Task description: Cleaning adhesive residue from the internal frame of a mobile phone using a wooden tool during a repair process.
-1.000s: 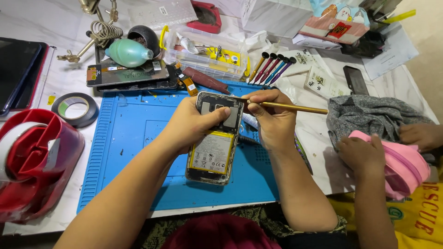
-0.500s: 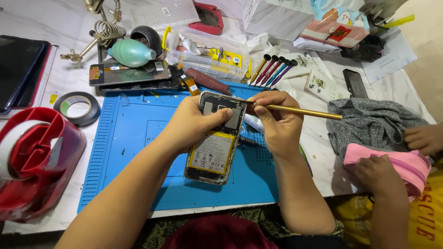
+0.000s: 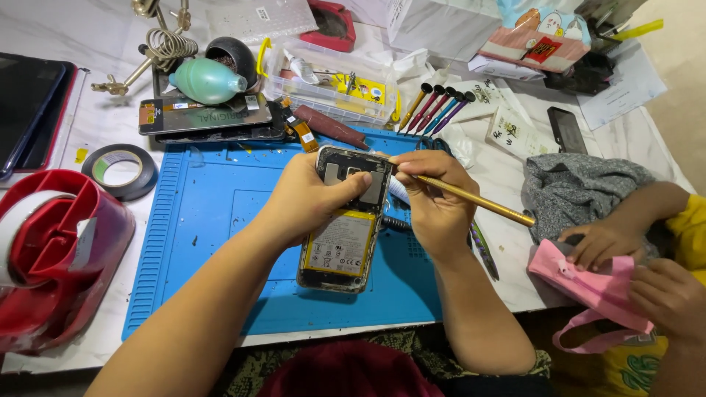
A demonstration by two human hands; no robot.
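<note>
An opened phone (image 3: pixel 346 228) with its back cover off and a yellow-white battery showing lies on the blue work mat (image 3: pixel 213 220). My left hand (image 3: pixel 312 195) grips the phone's upper left side, thumb across its top part. My right hand (image 3: pixel 434 198) holds a gold-coloured screwdriver (image 3: pixel 478 200) like a pen, its tip at the phone's top right corner.
Another person's hands (image 3: pixel 625 265) hold a pink pouch (image 3: pixel 588 279) at the right, beside a grey cloth (image 3: pixel 581 187). A red tape dispenser (image 3: pixel 55 257), black tape roll (image 3: pixel 120 170), green air blower (image 3: pixel 206 81), parts box (image 3: pixel 331 84), several coloured screwdrivers (image 3: pixel 437 106) and a dark phone (image 3: pixel 566 130) surround the mat.
The other person's hands shifted over the pink pouch at the right. My hands stay on the phone, with the screwdriver tilted slightly lower.
</note>
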